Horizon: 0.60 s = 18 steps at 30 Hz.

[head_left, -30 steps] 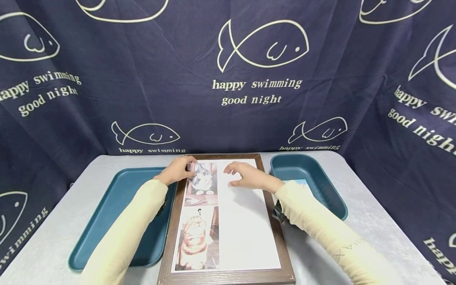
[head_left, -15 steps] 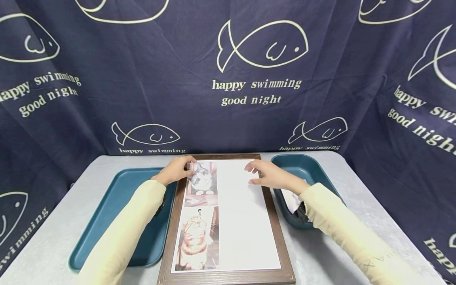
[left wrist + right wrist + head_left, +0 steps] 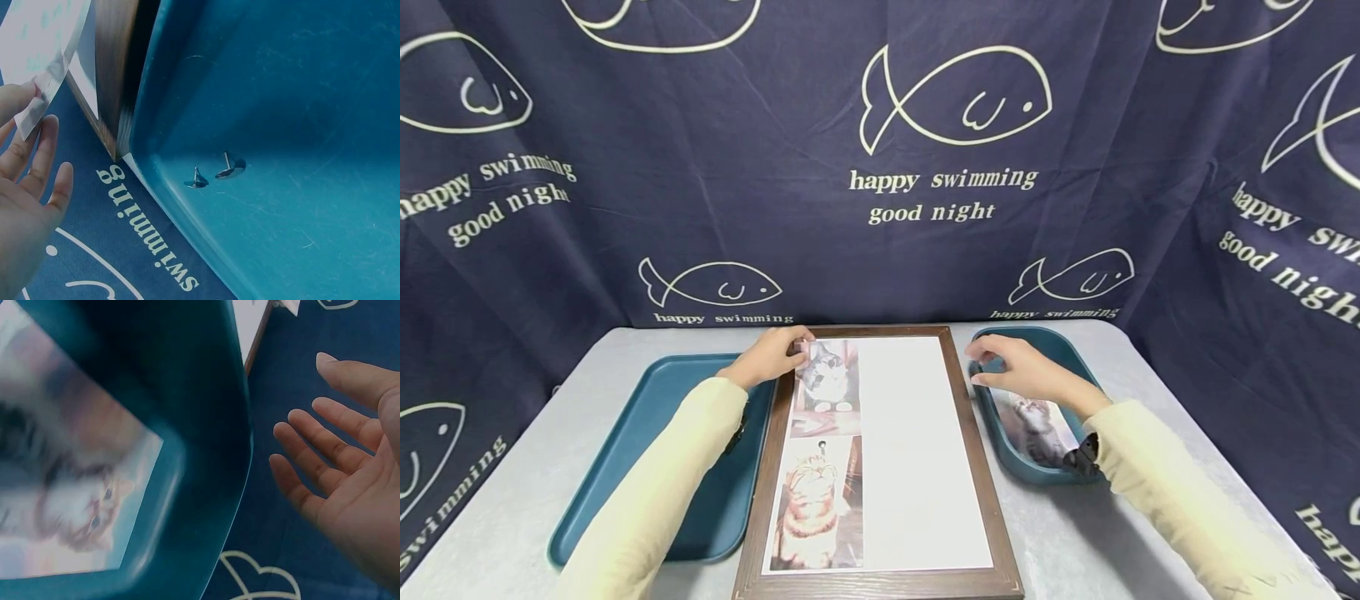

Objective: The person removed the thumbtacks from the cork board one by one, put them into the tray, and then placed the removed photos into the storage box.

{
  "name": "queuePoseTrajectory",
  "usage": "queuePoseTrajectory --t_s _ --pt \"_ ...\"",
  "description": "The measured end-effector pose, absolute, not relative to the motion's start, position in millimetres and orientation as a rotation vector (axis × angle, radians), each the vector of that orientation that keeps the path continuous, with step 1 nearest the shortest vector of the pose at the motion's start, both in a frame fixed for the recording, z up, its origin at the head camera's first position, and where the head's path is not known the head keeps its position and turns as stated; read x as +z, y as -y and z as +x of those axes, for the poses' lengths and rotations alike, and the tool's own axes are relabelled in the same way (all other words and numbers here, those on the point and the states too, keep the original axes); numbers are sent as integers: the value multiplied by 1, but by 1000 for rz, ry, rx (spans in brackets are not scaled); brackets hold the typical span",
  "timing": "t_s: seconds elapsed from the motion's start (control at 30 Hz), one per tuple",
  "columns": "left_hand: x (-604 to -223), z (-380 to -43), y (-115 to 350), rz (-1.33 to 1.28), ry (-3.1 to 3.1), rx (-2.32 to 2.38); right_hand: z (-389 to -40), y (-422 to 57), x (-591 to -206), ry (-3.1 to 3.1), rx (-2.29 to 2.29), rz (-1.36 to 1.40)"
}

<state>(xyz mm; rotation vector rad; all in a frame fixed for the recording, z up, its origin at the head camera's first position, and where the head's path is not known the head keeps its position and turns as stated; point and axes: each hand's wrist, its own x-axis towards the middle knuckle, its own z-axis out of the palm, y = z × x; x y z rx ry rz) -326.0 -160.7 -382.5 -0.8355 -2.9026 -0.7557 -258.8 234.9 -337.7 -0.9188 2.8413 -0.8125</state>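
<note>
The grey cat photo (image 3: 827, 379) lies left of centre in the head view, on the upper left part of a white sheet (image 3: 921, 450) set in a brown wooden frame (image 3: 1006, 546). We see the left hand (image 3: 771, 354) at the photo's upper left corner; in the left wrist view, at the left edge, its thumb and fingers pinch the corner of a pale sheet, which bends at the grip. The right hand (image 3: 1026, 367), right of centre, is released: its fingers are relaxed and apart, with a slight bend, over the upper left of a deep blue bin (image 3: 1022, 471). Inside that bin we make out a kitten photo (image 3: 1033, 425), partly covered by the wrist.

Just below the grey cat photo, at the lower centre-left, we see an orange cat photo (image 3: 816, 504) lying flat on the same sheet. To the left of the wooden frame is a shallow blue tray (image 3: 700, 508), partly behind the left sleeve (image 3: 647, 500). Two metal pins (image 3: 231, 166) lie in the tray, near the middle of the left wrist view. All this rests on a pale grey table (image 3: 1067, 542), and a dark blue fish-print cloth (image 3: 820, 233) fills the upper half of the head view.
</note>
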Motion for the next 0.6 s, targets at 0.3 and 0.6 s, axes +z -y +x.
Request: queuePoseTrajectory --t_s 0.3,0.6 --pt "-382 -326 161 -880 2876 -788 -252 -264 -338 -2895 -854 -822" --pt "-381 -325 161 -901 2848 -799 -249 -294 -338 -2984 -862 -750"
